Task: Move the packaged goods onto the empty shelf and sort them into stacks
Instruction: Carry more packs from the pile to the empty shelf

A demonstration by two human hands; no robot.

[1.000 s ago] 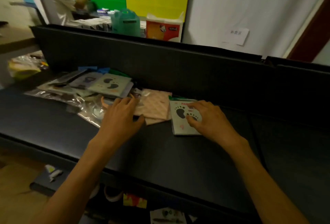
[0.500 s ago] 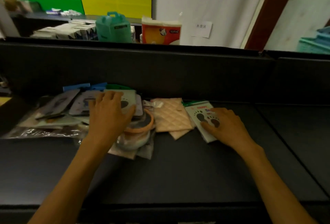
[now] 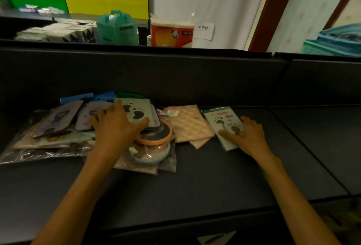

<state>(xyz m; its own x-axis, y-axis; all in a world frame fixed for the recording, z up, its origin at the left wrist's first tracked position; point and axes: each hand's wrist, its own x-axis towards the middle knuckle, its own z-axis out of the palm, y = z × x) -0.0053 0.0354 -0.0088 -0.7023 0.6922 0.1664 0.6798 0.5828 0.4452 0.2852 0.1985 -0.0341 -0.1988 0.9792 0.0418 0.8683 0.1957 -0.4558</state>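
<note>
My left hand (image 3: 117, 127) lay flat and open on a footprint-printed pack (image 3: 136, 110), which topped a loose heap of packaged goods (image 3: 58, 127) at the left of the dark shelf (image 3: 195, 186). My right hand (image 3: 248, 137) rested open, fingers spread, on a 2nd footprint pack (image 3: 220, 117) lying further right, gripping nothing. Between the 2 packs sat quilted peach pads (image 3: 187, 125). Near my left hand lay an orange-rimmed round item (image 3: 156, 137) in clear wrap, possibly a lid.
</note>
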